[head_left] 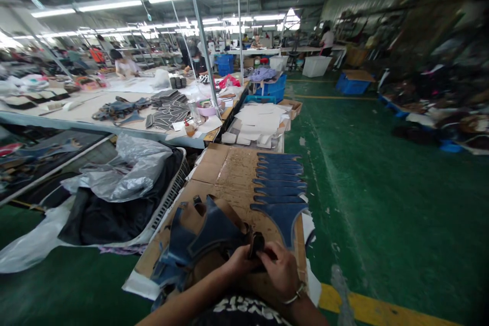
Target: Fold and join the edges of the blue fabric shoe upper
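Observation:
My left hand [242, 260] is closed around a small dark brown leather piece [256, 244], held upright above the cardboard near my body. My right hand [280, 267] pinches the lower right side of the same piece, its fingers bent. To the left of my hands lies a heap of blue leather pieces [214, 224] with brown undersides. A row of overlapping blue leather pieces [280, 214] runs along the right edge of the cardboard [217, 163], beyond my right hand.
At left, a basket [179, 175] holds black cloth and clear plastic. White sheets [260, 119] are stacked beyond the cardboard. A long table [87, 104] with dark and blue pieces stands behind, near a metal post [204, 35]. People work farther back. Green floor [367, 204] lies right.

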### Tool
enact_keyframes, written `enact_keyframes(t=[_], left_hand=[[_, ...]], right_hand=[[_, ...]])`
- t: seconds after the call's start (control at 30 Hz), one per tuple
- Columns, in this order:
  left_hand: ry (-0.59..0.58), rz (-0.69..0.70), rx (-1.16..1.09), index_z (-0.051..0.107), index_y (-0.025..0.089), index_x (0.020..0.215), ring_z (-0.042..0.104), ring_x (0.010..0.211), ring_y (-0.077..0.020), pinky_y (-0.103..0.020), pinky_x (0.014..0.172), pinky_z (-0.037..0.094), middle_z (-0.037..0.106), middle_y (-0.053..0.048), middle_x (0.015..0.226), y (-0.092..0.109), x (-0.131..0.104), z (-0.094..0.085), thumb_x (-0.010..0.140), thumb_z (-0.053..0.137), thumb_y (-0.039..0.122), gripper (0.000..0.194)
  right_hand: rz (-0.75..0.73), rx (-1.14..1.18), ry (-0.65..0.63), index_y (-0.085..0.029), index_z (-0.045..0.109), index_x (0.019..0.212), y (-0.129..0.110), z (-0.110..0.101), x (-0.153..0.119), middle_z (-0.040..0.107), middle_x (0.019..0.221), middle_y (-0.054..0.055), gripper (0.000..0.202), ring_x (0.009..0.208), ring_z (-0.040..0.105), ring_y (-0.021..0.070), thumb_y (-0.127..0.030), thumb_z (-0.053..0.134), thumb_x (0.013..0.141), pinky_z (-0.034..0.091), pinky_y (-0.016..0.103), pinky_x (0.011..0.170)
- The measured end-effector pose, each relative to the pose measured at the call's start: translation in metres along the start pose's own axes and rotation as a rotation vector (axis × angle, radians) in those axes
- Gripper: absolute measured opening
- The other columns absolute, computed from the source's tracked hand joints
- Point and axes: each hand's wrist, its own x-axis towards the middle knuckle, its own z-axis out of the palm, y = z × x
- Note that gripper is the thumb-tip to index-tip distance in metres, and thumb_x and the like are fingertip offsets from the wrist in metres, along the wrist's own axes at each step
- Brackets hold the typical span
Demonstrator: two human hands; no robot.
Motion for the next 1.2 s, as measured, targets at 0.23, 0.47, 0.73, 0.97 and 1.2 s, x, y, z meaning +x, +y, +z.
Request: enact_keyframes(t=[0.23, 0.47, 0.73, 0.97, 1.2], left_hand=[[0.217, 0.029, 0.135, 0.058, 0.013, 0.096, 0.056, 0.084, -0.02, -0.029, 0.076, 0.045, 0.062, -0.005, 0.09, -0.003, 0.0, -0.001, 0.052, 0.076, 0.028, 0.05], [0.36, 0.085, 0.243, 0.062, 0.016, 0.085, 0.057, 0.08, -0.0166, -0.026, 0.075, 0.045, 0.062, -0.004, 0.085, 0.038, -0.029, -0.004, 0.069, 0.063, 0.024, 0.018], [0.298, -0.031, -0.208, 0.068, 0.012, 0.074, 0.056, 0.066, -0.0131, -0.023, 0.065, 0.043, 0.064, -0.003, 0.07, 0.061, -0.038, 0.001, 0.062, 0.072, 0.034, 0.025], [0.257, -0.071, -0.284, 0.067, 0.011, 0.076, 0.054, 0.066, -0.013, -0.023, 0.065, 0.041, 0.064, -0.004, 0.071, 0.071, -0.045, -0.004, 0.059, 0.074, 0.036, 0.031], [0.22, -0.06, -0.176, 0.064, 0.011, 0.074, 0.049, 0.064, -0.011, -0.022, 0.061, 0.037, 0.058, -0.001, 0.067, 0.071, -0.047, -0.009, 0.065, 0.068, 0.038, 0.029]], right_hand=[[0.037, 0.111, -0.036, -0.02, 0.06, 0.071, 0.005, -0.001, -0.004, 0.06, 0.069, 0.0, 0.01, 0.068, 0.056, 0.0153, -0.029, 0.059, 0.076, 0.044, 0.025, 0.062], [0.039, 0.149, -0.045, -0.021, 0.06, 0.079, 0.007, -0.007, -0.002, 0.065, 0.075, 0.0, 0.011, 0.072, 0.059, 0.0155, -0.03, 0.056, 0.078, 0.044, 0.025, 0.066], [-0.232, -0.019, -0.227, -0.019, 0.059, 0.076, -0.002, -0.005, -0.003, 0.063, 0.073, 0.003, 0.01, 0.073, 0.057, 0.0171, -0.021, 0.049, 0.079, 0.042, 0.027, 0.066], [-0.085, 0.141, -0.18, -0.02, 0.062, 0.082, -0.025, -0.022, 0.005, 0.065, 0.075, 0.003, 0.018, 0.069, 0.059, 0.0151, -0.03, 0.048, 0.083, 0.045, 0.024, 0.062], [-0.095, 0.115, -0.246, -0.021, 0.065, 0.075, -0.029, -0.02, 0.008, 0.066, 0.074, 0.002, 0.018, 0.072, 0.06, 0.0152, -0.028, 0.05, 0.082, 0.045, 0.025, 0.065]])
